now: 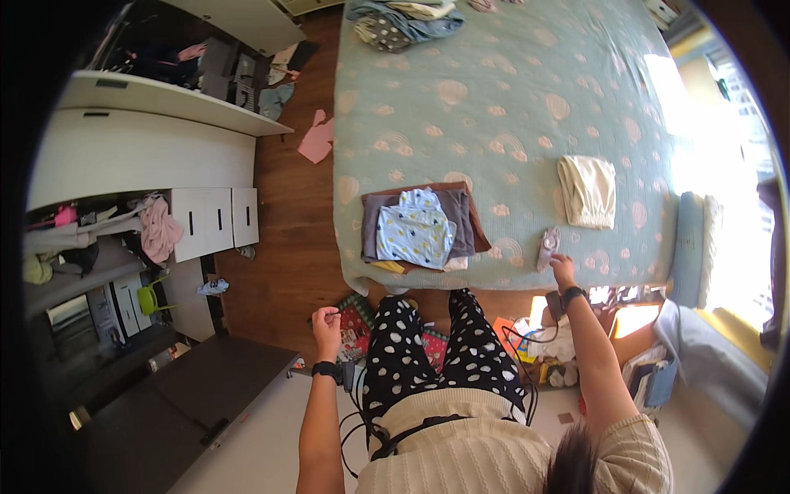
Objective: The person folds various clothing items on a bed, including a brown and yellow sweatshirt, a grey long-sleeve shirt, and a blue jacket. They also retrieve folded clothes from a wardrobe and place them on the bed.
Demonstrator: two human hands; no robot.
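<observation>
My right hand [562,270] reaches over the near edge of the bed [457,148], its fingers at the lower end of a small pale lilac cloth item [548,247], perhaps socks; whether they grip it cannot be told. Beyond it lie folded cream trousers [588,191] with an elastic waistband. A stack of folded clothes lies to the left on the bed, a light blue patterned garment [415,228] on top of grey [463,222] and brown [480,238] ones. My left hand [327,327] hangs beside my left leg, fingers curled, with a small dark thing at the fingertips that I cannot make out.
A clothes pile [407,25] lies at the bed's far end. Left stand a white wardrobe with an open door [173,96], shelves of clothes and a dark tabletop [203,395]. A pink garment [316,139] lies on the wood floor. Cables run from both wrists; boxes and books fill the right.
</observation>
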